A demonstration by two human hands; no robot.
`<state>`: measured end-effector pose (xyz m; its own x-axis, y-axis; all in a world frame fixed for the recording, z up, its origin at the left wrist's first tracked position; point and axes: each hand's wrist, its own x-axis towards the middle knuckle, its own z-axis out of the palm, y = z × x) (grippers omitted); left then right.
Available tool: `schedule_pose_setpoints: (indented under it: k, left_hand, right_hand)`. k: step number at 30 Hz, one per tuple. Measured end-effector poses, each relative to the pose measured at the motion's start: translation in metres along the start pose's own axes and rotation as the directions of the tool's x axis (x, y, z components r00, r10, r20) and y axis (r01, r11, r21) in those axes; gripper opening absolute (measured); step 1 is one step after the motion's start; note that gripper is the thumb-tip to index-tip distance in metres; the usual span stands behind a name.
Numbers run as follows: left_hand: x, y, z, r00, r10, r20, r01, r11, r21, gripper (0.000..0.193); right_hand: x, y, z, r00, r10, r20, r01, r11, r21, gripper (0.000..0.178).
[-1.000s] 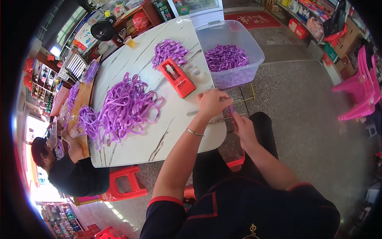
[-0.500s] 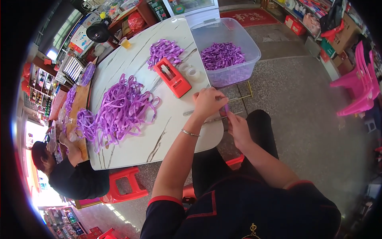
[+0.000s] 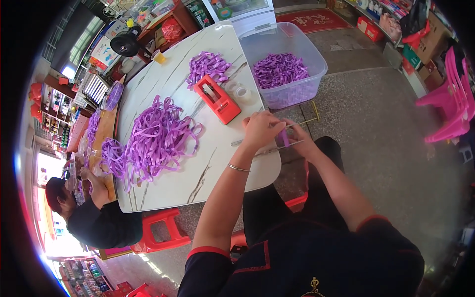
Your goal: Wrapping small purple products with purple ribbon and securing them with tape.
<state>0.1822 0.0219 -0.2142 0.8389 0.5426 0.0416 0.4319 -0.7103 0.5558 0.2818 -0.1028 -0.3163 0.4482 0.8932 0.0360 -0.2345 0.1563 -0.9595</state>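
At the right edge of the table, my left hand [image 3: 262, 129] is closed, its fingertips pinching the upper end of a short purple ribbon [image 3: 284, 138]. My right hand [image 3: 303, 142] meets it from the right, fingers curled in and partly hidden, also on the ribbon. The ribbon hangs across two thin metal rods [image 3: 295, 143] that jut out past the table edge; whether it loops around them I cannot make out. Nearest to my left hand stands a red tape dispenser [image 3: 217, 100], with clear tape rolls [image 3: 242, 92] beside it.
A marble-patterned table [image 3: 217, 168] carries a large heap of purple ribbons [image 3: 159, 133] and a smaller pile [image 3: 209, 67]. Beyond my hands stands a clear plastic bin [image 3: 297, 91] of purple pieces. A person in dark clothes [image 3: 104, 225] sits at the left. Pink chairs [image 3: 452, 99] stand right.
My right hand has moved up and closer to my left, its fingers now partly behind the ribbon. More of the purple strip shows below my left fingertips. The whole view has shifted slightly.
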Motion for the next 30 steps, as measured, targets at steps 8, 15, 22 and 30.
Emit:
schedule_pose_setpoints:
  k: [8,15,22,30]
  left_hand:
    - [-0.002,0.001,-0.001,0.999,0.035,-0.041,-0.034,0.999,0.024,0.022]
    - [-0.002,0.003,-0.004,1.000,0.019,-0.003,-0.019,1.000,0.001,0.017]
    - [-0.003,0.002,-0.004,0.999,0.031,-0.028,-0.031,0.999,0.030,0.021]
    - [-0.003,0.002,-0.003,0.998,0.040,-0.042,-0.039,0.999,0.027,0.019]
  right_hand:
    - [0.019,0.001,-0.007,0.914,0.220,0.341,-0.209,0.975,-0.069,0.031]
    - [0.025,0.014,-0.018,0.599,0.521,0.608,-0.797,0.461,0.390,0.030]
    - [0.051,-0.010,-0.020,0.564,0.680,0.468,-0.822,0.517,0.240,0.025]
    - [0.078,-0.051,-0.030,0.729,0.603,0.324,-0.637,0.771,-0.002,0.014]
